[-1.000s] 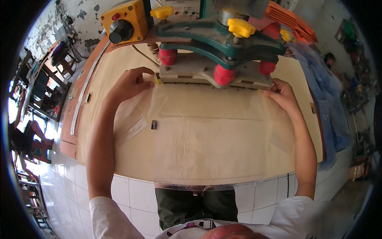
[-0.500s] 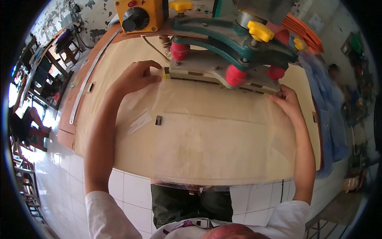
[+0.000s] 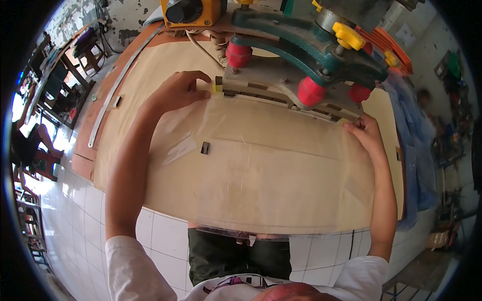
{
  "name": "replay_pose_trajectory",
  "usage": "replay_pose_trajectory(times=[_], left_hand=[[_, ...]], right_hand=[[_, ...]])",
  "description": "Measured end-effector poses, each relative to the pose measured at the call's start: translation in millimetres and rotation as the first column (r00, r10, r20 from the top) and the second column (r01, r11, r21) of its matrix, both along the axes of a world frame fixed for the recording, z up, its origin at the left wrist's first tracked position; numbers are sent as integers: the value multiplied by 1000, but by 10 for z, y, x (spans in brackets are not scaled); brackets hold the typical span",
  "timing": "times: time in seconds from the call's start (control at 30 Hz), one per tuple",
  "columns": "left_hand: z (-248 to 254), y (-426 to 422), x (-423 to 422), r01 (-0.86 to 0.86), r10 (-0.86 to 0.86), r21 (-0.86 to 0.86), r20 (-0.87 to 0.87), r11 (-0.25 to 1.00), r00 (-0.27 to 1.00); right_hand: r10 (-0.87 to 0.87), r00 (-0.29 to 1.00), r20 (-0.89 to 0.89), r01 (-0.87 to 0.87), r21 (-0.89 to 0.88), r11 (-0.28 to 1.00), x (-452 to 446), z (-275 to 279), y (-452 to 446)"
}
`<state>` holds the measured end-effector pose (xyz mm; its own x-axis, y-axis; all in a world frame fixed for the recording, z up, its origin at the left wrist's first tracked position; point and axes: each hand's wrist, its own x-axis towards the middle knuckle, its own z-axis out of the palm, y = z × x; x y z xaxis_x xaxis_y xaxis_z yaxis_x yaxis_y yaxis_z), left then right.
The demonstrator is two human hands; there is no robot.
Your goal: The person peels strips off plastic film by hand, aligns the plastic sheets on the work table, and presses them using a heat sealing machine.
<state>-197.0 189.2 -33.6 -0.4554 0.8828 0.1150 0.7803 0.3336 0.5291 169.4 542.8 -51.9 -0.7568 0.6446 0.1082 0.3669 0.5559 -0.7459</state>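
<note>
A clear plastic sheet [image 3: 271,180] lies over the pale tabletop [image 3: 165,55], its near edge hanging past the table's front. Its far edge lies along the grey pressing bar [image 3: 266,90] of a green machine [image 3: 281,47] with red knobs. My left hand [image 3: 183,93] is at the bar's left end, thumb and forefinger closed on the sheet's corner beside a yellow mark. At the right end, my right hand [image 3: 366,131] pinches the other corner, with some fingertips hidden by the bar. A small black piece [image 3: 205,147] lies near the sheet's left side.
A yellow control box [image 3: 193,12] with a black dial stands at the back left. A metal ruler [image 3: 120,78] lies along the left edge. Blue plastic [image 3: 414,135] hangs at the right, with orange sheets [image 3: 386,47] behind the machine. Part of a person [image 3: 37,140] shows far left.
The view has shifted, so the machine appears further right and higher. Both hands keep their places at the bar's ends, and the sheet has not visibly moved on the table.
</note>
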Motion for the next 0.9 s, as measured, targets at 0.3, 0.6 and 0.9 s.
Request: replay_pose_trajectory(times=[0.3, 0.6, 0.9], left_hand=[[-21, 2, -17, 22, -22, 18, 32, 1000, 999], [-64, 10, -39, -7, 7, 30, 17, 1000, 1000], [-80, 38, -45, -12, 11, 20, 38, 1000, 999]], right_hand=[[-13, 1000, 24, 13, 23, 1000, -1, 46, -42], [-10, 1000, 24, 9, 37, 999, -3, 36, -51], [0, 1000, 10, 0, 23, 1000, 34, 59, -64]])
